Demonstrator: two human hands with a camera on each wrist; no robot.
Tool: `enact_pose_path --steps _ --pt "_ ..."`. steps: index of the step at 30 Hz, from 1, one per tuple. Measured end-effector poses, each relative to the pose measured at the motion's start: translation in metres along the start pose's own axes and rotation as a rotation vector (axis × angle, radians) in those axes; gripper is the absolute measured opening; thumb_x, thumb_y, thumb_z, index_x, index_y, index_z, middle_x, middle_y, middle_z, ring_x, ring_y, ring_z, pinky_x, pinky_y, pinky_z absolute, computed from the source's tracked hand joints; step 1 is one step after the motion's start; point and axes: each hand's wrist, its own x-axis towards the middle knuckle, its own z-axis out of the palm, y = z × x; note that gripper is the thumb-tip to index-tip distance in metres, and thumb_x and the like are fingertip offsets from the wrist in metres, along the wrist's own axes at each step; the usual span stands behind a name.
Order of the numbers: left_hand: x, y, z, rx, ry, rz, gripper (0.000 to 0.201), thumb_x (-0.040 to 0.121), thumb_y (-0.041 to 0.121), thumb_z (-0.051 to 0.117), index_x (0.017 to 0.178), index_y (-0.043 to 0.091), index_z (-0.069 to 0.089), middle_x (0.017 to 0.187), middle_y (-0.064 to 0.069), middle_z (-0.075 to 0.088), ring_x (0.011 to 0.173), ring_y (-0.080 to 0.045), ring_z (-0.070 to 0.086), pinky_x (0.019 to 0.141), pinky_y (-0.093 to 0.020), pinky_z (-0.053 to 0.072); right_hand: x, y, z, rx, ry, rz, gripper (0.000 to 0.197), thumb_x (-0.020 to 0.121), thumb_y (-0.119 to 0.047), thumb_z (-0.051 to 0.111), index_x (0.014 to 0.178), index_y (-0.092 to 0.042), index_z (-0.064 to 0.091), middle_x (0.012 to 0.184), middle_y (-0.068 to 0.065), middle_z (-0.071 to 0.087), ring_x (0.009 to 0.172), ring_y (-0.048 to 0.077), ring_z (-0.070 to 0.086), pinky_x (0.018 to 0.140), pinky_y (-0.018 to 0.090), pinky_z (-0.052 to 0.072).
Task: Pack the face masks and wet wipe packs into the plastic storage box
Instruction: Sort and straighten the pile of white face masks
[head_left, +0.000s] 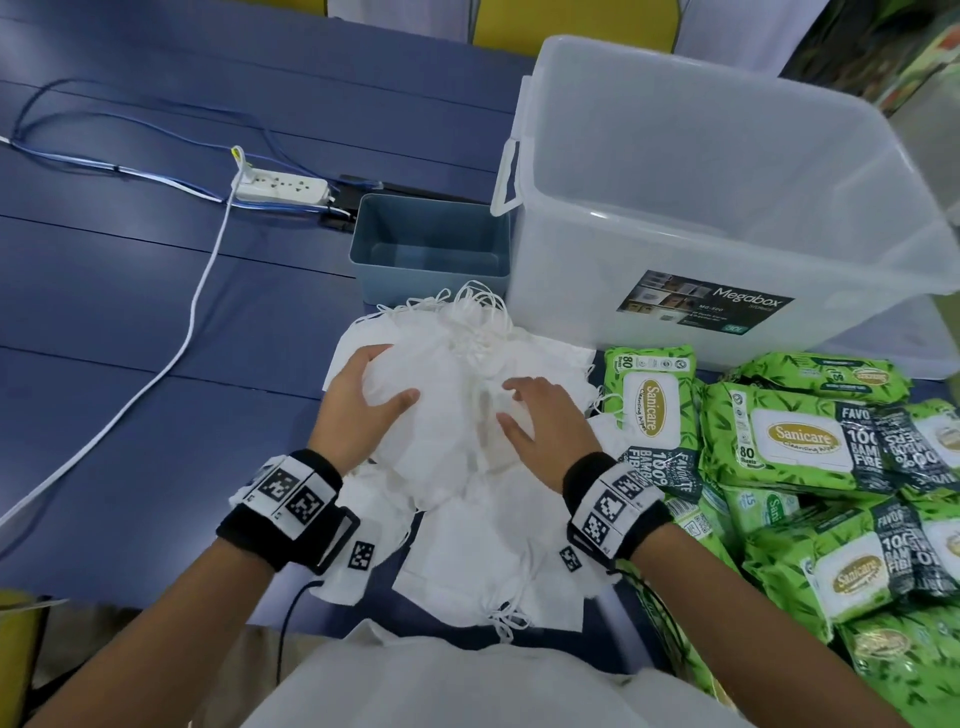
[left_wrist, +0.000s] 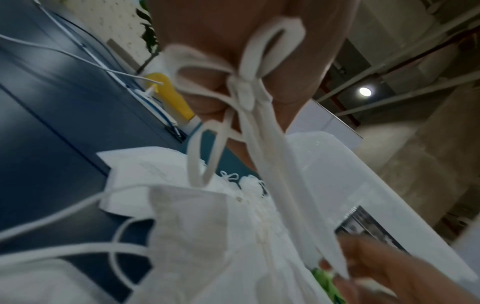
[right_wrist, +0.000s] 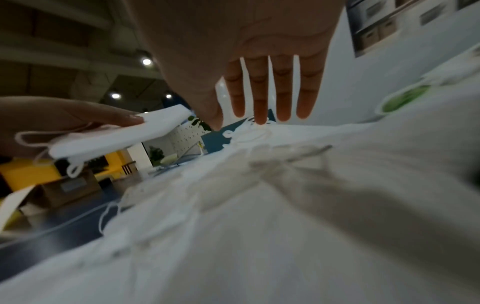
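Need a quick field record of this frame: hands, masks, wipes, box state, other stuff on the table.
left hand: grips a bunch of masks at the left of the pile
right hand: open, fingers straight over the pile
face masks: loose white heap on the table, ear loops tangled
wet wipe packs: green packs stacked right of the masks, outside the box
plastic storage box: clear, lid off, nothing visible inside
blue bin: left of the box, behind the masks
power strip: far left on the table, cables attached

Right hand (right_wrist: 259, 67) spread over the face masks (right_wrist: 259, 226) — straight fingers (right_wrist: 260, 98) touching the ear loops (right_wrist: 246, 131).
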Motion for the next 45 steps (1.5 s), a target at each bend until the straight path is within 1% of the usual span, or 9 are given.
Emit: enact_pose_path --steps 3,8,12,23,27,32,36,41,45 --pt "0.001 -0.011 -0.018 -0.030 0.090 -0.049 0.046 0.083 0.012 0.071 0.125 0.015 0.051 0.113 0.004 0.054 0.101 -0.013 0.051 0.069 -0.006 0.040 -0.013 0.021 -0.001 -0.273 -0.092 0.040 0.056 0.091 -0.040 0.052 0.139 -0.015 0.037 0.139 0.010 0.039 0.127 0.028 0.037 0.105 0.039 0.032" --pt "0.000 -0.031 -0.039 -0.105 0.192 -0.151 0.046 0.082 0.011 0.072 0.123 0.018 0.053 0.114 0.001 0.054 0.105 -0.027 0.056 0.077 -0.049 0.053 -0.020 0.038 0.017 -0.360 -0.290 0.182 0.109 0.072 -0.070 0.059 0.150 -0.024 -0.001 0.157 0.011 -0.001 0.145 0.030 0.001 0.118 0.043 0.001" --pt "-0.004 -0.034 -0.041 -0.117 0.209 -0.151 0.047 0.082 0.008 0.071 0.125 0.015 0.052 0.113 0.001 0.052 0.105 -0.027 0.055 0.076 -0.053 0.053 -0.008 0.032 0.032 -0.289 -0.376 0.233 0.122 0.065 -0.073 0.063 0.147 -0.030 -0.016 0.157 0.012 -0.015 0.145 0.030 -0.005 0.116 0.044 -0.002" --pt "-0.006 -0.036 -0.037 -0.163 0.235 -0.160 0.048 0.082 0.005 0.070 0.124 0.016 0.051 0.116 0.002 0.053 0.107 -0.021 0.052 0.090 -0.046 0.050 0.027 0.030 -0.008 0.025 0.031 0.314 0.039 0.100 -0.031 0.040 0.127 -0.008 0.055 0.107 0.011 0.065 0.095 0.027 0.061 0.086 0.034 0.048" --pt "-0.005 -0.039 -0.045 -0.173 0.291 -0.147 0.057 0.083 0.005 0.069 0.133 0.018 0.045 0.121 0.004 0.050 0.106 -0.017 0.053 0.090 -0.039 0.050 0.028 0.047 -0.026 -0.040 0.240 0.212 0.034 0.097 -0.022 0.048 0.125 -0.005 0.056 0.114 0.018 0.059 0.107 0.033 0.052 0.092 0.037 0.039" --pt "-0.005 -0.040 -0.056 -0.170 0.312 -0.072 0.054 0.085 0.004 0.067 0.131 0.027 0.050 0.125 0.009 0.051 0.106 -0.012 0.055 0.080 -0.027 0.051 -0.001 0.040 -0.001 -0.208 -0.070 0.119 0.087 0.080 -0.055 0.061 0.148 -0.027 0.016 0.150 0.008 0.025 0.136 0.027 0.025 0.112 0.043 0.024" --pt "-0.011 -0.034 -0.057 -0.165 0.268 -0.068 0.022 0.088 0.007 0.064 0.108 0.014 0.067 0.103 0.009 0.060 0.088 -0.027 0.061 0.041 -0.022 0.052 -0.044 0.030 0.023 -0.242 -0.030 0.067 0.091 0.073 -0.063 0.064 0.145 -0.025 0.023 0.143 0.009 0.031 0.131 0.028 0.029 0.108 0.043 0.026" --pt "-0.015 -0.036 -0.050 -0.082 0.229 -0.049 0.016 0.087 0.010 0.066 0.098 0.021 0.070 0.100 0.024 0.062 0.098 -0.018 0.062 0.083 -0.042 0.054 -0.070 0.040 0.041 -0.024 -0.018 0.323 0.091 0.067 -0.060 0.073 0.135 -0.014 0.035 0.126 0.007 0.035 0.122 0.023 0.035 0.107 0.033 0.031" --pt "-0.012 -0.036 -0.036 0.016 0.129 0.044 0.019 0.086 0.010 0.067 0.097 0.026 0.070 0.103 0.018 0.066 0.106 -0.009 0.059 0.100 -0.032 0.045 -0.060 0.035 0.049 0.044 -0.108 0.386 0.100 0.064 -0.058 0.076 0.141 -0.017 0.027 0.131 0.009 0.032 0.124 0.023 0.037 0.107 0.031 0.032"
